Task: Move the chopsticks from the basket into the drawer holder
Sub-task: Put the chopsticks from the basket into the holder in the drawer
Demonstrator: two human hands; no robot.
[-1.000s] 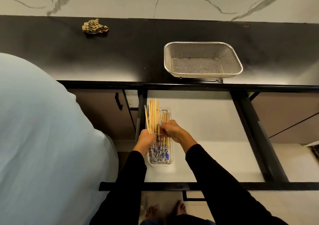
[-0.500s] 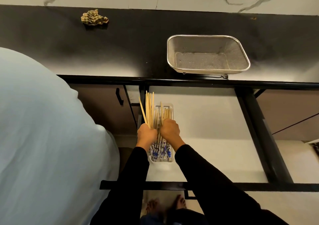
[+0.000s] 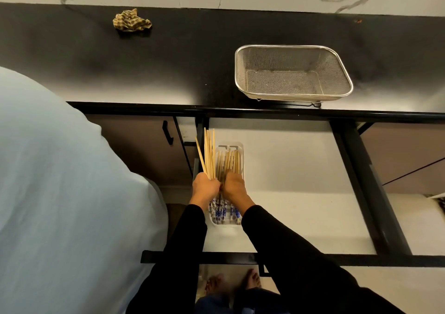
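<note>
Left hand (image 3: 205, 186) gripping raised chopsticks (image 3: 208, 153); right hand (image 3: 233, 185) curled over holder (image 3: 241, 155), grasp unclear

the chopsticks (image 3: 209, 155) are pale tan wood with blue-and-white patterned ends. the holder (image 3: 241, 149) is white, as is the drawer (image 3: 301, 181) floor; the drawer frame is black. the basket (image 3: 292, 73) is silver mesh. the bench (image 3: 120, 68) is black. the cloth (image 3: 131, 20) is olive-and-tan checked. both sleeves (image 3: 289, 253) are black.
</note>
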